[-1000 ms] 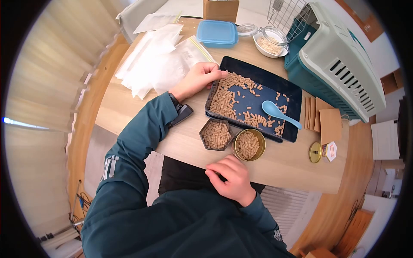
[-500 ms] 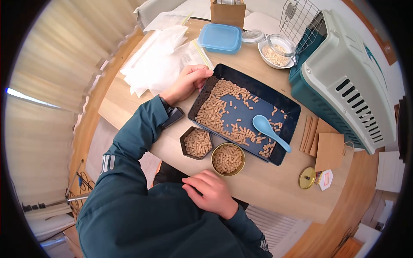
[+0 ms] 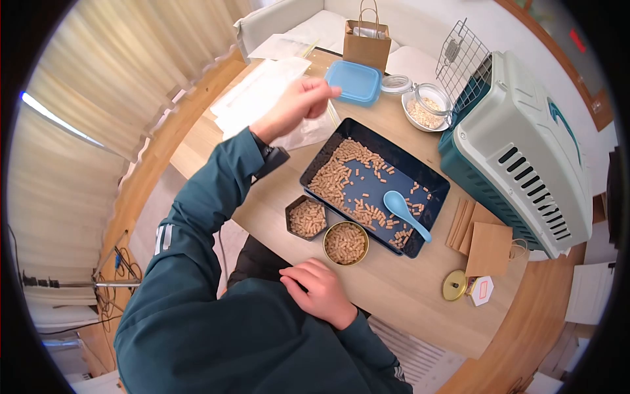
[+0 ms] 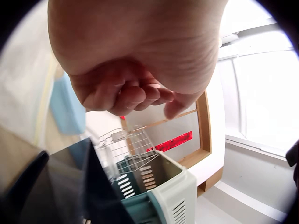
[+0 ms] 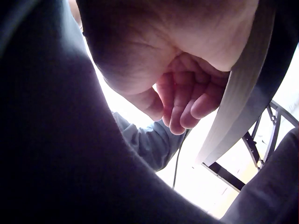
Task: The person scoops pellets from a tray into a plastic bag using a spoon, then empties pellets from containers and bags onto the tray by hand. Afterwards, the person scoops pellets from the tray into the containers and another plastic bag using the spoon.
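Observation:
My left hand [image 3: 295, 108] is raised over the far left of the table, near the blue-lidded container [image 3: 353, 82]. Its fingers [image 4: 133, 95] are loosely curled, with nothing between them. My right hand [image 3: 321, 292] rests by the near table edge, fingers [image 5: 187, 100] relaxed and bent, holding nothing. Between the hands sits a dark blue litter tray [image 3: 430, 190], with pellets [image 3: 331, 177] heaped mostly toward its left side. A light blue spoon [image 3: 397, 203] lies in it. In front of the tray stand a hexagonal box [image 3: 307, 218] and a round tin [image 3: 346, 243], both filled with pellets.
White sheets and zip bags [image 3: 256, 92] cover the far left. A paper bag [image 3: 365, 46], an open jar in a white bowl [image 3: 425, 111] and a pet carrier [image 3: 518, 151] stand behind. At right lie brown paper bags [image 3: 489, 248], a gold lid [image 3: 454, 285] and a hexagonal lid [image 3: 482, 291].
My left hand has let go of the tray's far left corner and lifted away above the table. My right hand stays by the near edge. The head view has shifted.

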